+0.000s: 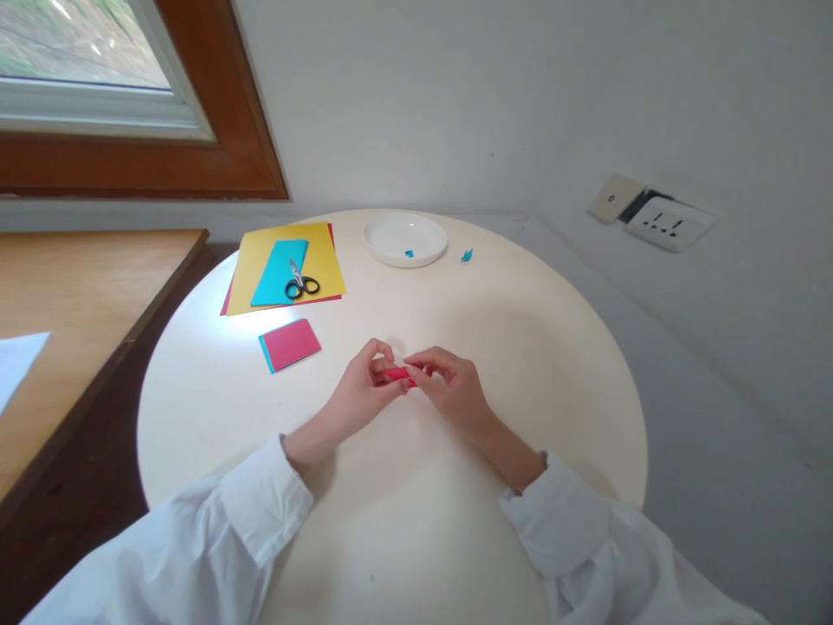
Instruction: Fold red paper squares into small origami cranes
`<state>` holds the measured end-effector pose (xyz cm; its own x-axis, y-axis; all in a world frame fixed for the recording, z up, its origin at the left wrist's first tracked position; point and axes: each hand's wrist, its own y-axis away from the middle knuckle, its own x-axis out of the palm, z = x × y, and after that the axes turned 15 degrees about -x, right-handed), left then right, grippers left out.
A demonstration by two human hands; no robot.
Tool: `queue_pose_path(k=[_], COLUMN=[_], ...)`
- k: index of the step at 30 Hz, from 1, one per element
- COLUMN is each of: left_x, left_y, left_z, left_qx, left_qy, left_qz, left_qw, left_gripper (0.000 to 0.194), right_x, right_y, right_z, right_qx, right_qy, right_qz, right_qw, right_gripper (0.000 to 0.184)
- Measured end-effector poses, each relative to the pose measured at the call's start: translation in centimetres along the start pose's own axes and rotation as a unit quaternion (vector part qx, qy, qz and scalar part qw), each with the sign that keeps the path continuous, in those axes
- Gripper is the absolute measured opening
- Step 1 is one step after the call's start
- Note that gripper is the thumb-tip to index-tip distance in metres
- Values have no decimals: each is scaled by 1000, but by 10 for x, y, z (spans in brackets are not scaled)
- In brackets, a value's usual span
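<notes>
Both of my hands meet over the middle of the round cream table (553, 347). My left hand (364, 386) and my right hand (449, 386) pinch a small folded piece of pink paper (396, 374) between their fingertips, fingers curled closed around it. Just left of my hands lies a small pink paper rectangle (291, 344) on top of a blue one. Both my forearms wear white sleeves.
At the back left, yellow paper (260, 260) lies over a pink sheet, with a blue sheet (277, 269) and black-handled scissors (300, 281) on top. A white plate (404, 239) holds a tiny blue piece; another blue piece (467, 255) lies beside it. A wooden desk (78, 312) stands at left.
</notes>
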<state>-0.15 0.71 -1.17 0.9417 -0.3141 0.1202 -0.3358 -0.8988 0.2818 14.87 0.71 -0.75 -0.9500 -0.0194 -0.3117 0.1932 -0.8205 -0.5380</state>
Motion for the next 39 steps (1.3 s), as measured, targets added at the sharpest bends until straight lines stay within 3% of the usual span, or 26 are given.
queue_pose_path(k=[9, 20, 32, 39], left_x=[-2, -3, 1, 3], left_y=[0, -1, 2, 5], left_z=[-2, -5, -9, -13], left_qx=[19, -4, 6, 2], left_qy=[47, 74, 11, -10], left_qz=[-41, -99, -99, -140], left_qw=[998, 992, 995, 990], left_gripper=[27, 34, 22, 21], right_x=[1, 2, 4, 3], right_y=[1, 2, 0, 1], right_z=[-5, -4, -3, -2], right_qx=[69, 71, 107, 123], right_qy=[-48, -113, -121, -130], right_qz=[-37, -36, -50, -39], right_qw=[996, 990, 986, 983], right_gripper=[8, 11, 15, 16])
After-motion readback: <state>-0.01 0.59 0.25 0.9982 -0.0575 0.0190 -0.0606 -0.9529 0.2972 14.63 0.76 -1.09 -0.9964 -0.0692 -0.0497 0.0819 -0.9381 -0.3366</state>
